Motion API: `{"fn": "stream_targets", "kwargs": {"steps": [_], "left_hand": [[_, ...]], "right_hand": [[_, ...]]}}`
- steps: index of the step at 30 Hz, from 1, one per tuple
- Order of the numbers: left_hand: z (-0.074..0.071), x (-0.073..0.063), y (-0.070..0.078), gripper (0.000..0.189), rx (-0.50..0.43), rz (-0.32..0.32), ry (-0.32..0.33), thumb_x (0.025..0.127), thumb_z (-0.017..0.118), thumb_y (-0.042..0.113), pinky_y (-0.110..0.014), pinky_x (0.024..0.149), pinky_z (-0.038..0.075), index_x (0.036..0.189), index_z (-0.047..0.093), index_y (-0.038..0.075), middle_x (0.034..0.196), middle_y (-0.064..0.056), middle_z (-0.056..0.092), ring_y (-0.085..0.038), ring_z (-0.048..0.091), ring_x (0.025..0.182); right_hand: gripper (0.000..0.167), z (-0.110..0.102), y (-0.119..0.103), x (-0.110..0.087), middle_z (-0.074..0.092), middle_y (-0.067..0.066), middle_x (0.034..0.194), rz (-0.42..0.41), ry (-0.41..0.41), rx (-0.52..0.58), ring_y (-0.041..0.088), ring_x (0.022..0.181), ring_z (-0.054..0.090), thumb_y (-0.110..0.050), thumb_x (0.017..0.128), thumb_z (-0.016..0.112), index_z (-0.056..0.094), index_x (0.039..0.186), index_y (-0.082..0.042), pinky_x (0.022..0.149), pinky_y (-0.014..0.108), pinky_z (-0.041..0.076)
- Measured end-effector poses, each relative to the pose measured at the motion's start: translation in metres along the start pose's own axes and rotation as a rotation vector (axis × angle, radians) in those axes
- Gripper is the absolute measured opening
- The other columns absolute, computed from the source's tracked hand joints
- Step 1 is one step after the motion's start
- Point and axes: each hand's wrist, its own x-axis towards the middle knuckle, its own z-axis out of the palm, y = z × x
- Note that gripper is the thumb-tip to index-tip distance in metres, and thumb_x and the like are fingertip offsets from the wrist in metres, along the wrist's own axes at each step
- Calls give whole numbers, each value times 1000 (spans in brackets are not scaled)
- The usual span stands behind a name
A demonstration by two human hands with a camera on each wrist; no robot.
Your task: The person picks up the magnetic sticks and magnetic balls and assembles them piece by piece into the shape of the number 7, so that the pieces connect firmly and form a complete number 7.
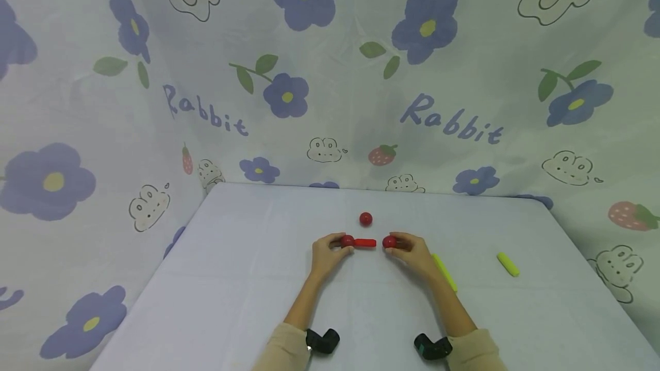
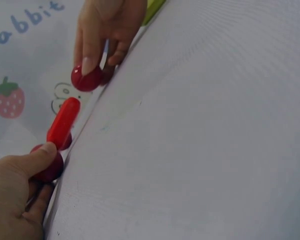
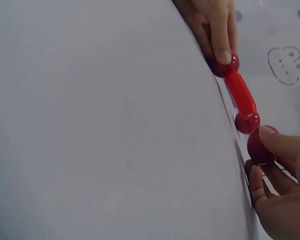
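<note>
My left hand (image 1: 327, 254) pinches a dark red ball (image 1: 348, 240) between thumb and fingers. A bright red rod (image 1: 366, 243) sticks out from that ball toward the right, its far end free. Facing it, my right hand (image 1: 414, 253) pinches a second red ball (image 1: 389, 242), a small gap from the rod's end. In the right wrist view the rod (image 3: 241, 95) runs from the left hand's ball toward the ball (image 3: 262, 146) under my right thumb. A third red ball (image 1: 365, 219) lies on the table just beyond the hands, touched by neither.
A yellow-green rod (image 1: 445, 273) lies beside my right forearm, which partly covers it. Farther right is a shorter yellow-green rod (image 1: 507, 264). The white table (image 1: 232, 279) ends at a patterned cloth (image 1: 350, 102) behind and at the sides.
</note>
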Motion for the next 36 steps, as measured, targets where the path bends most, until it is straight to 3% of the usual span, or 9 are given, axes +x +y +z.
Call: {"fn": "stream_targets", "kwargs": {"steps": [9,11,16,18,36], "left_hand": [[0,0,0,38,-12,-7,4,73,79,4,-44,87,51,105,65,-11,100,-24,68,-33,68,87],[0,0,-1,38,-13,-11,2,73,79,4,-44,87,51,105,65,-11,100,-24,68,-33,68,87],[0,0,-1,39,-15,-20,-1,73,79,4,-44,88,50,106,65,-11,101,-24,68,-33,68,87],[0,0,-1,39,-13,-22,0,73,79,4,-44,88,50,106,65,-11,101,-23,68,-33,68,88],[1,0,0,39,-9,-13,4,73,79,5,-44,87,51,106,65,-10,102,-23,68,-33,68,88]], "right_hand": [[48,3,-5,-1,61,17,121,14,-4,-3,32,110,58,-12,82,72,57,127,-1,93,41,49],[47,3,-17,-7,60,19,121,14,-6,4,34,110,57,-9,83,71,56,127,2,94,42,49],[48,6,-18,-6,61,20,119,10,-12,22,33,108,58,-7,82,71,56,126,3,94,44,48],[48,8,-7,0,62,17,118,8,-12,26,31,107,59,-9,81,73,57,126,0,94,42,48],[46,10,-10,-2,63,17,115,-16,-18,20,30,104,60,-8,81,72,58,124,1,93,42,49]]}}
